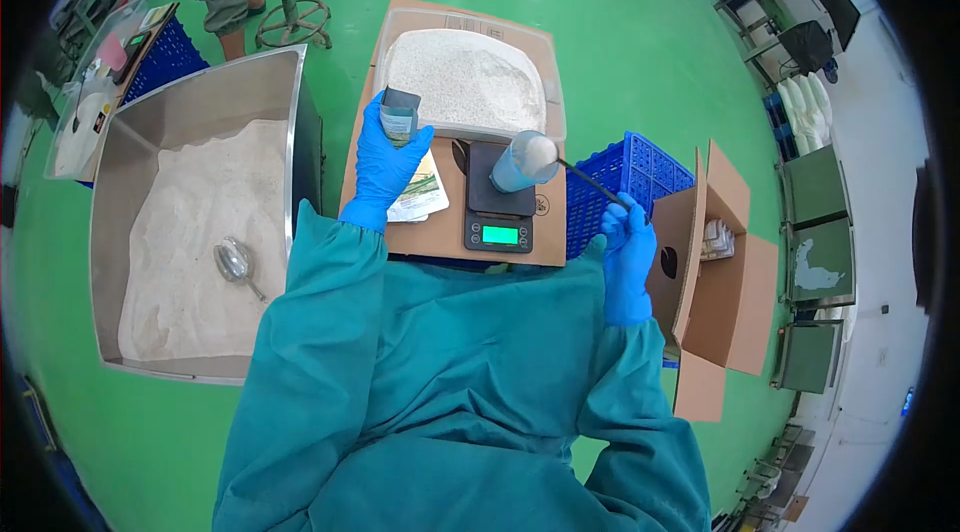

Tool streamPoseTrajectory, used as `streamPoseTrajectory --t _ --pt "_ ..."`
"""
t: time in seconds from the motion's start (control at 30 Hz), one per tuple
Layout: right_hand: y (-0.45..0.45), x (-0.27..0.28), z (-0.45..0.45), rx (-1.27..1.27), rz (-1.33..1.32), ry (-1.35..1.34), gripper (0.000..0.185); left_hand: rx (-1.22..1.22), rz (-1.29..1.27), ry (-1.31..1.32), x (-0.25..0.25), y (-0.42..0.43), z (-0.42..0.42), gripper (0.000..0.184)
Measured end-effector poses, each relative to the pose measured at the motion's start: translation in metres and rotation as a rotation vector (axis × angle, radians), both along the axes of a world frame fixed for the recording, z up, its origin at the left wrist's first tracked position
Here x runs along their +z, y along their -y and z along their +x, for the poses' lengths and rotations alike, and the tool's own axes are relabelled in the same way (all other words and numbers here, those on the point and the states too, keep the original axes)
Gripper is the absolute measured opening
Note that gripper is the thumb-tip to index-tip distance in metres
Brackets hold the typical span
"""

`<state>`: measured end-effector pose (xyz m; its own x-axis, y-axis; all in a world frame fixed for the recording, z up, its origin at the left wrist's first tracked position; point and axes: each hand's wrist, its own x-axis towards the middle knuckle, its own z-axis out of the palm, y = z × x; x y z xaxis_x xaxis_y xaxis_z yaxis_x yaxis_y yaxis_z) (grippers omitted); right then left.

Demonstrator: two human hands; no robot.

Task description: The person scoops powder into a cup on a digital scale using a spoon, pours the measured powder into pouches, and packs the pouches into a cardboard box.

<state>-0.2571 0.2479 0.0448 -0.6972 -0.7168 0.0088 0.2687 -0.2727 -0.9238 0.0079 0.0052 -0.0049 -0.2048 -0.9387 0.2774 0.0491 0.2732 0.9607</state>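
Holding a small bag [399, 116] and a dark stick [592, 183] near the scale [496, 203]

The two gloved hands were apart. The left hand [386, 169] had its fingers closed on the small bag, to the left of the scale and beyond it, close to the tub [556, 82] of white powder [465, 77]. The right hand [628, 252] pinched the dark stick to the right of the scale, and the stick's far end met the mouth of the cup [513, 170], which stood on the scale.

In my judgement, the cup was the weak point: if the stick pressed its rim, the cup could tip, or the weight reading could become false. If the right wrist turned too quickly, powder might fall onto the scale. If the left fingers squeezed too strongly, the small bag could fold or spill.

The number on the screen [500, 235] was too small to read. I could not tell whether the stick ended in a spoon, or whether the pale patch there lay on it or inside the cup. The left hand partly covered the packets [427, 197] left of the scale, and the small bag's inside was hidden.
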Motion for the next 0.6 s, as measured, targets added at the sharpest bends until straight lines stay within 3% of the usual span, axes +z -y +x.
streamPoseTrajectory --t 0.03,0.07,0.17,0.2,0.27,0.47,0.53,0.6 --pt "0.0 0.006 0.016 -0.048 0.06 -0.188 0.032 0.008 -0.019 -0.002 0.001 -0.001 0.0 0.07" --pt "-0.001 0.01 0.026 -0.046 0.059 -0.191 0.032 0.015 -0.038 -0.004 0.001 -0.002 0.001 0.07" --pt "-0.009 0.016 0.043 0.052 0.254 -0.718 0.024 0.011 -0.021 -0.008 0.0 -0.003 0.002 0.07" --pt "-0.009 0.017 0.046 0.052 0.255 -0.719 0.024 0.011 -0.02 -0.009 0.0 -0.003 0.002 0.07" --pt "-0.01 0.019 0.049 0.104 0.221 -1.002 0.024 0.023 -0.008 -0.01 0.001 -0.004 0.002 0.07" --pt "-0.01 0.019 0.047 0.009 0.269 -0.792 0.024 0.114 -0.107 0.077 0.005 -0.006 0.002 0.07" --pt "-0.007 0.02 0.04 -0.048 0.075 -0.588 0.027 0.058 -0.015 0.039 0.0 -0.005 -0.001 0.069" --pt "-0.003 0.026 0.037 -0.101 0.111 -0.584 0.031 0.048 0.023 -0.049 -0.001 -0.005 -0.003 0.068"
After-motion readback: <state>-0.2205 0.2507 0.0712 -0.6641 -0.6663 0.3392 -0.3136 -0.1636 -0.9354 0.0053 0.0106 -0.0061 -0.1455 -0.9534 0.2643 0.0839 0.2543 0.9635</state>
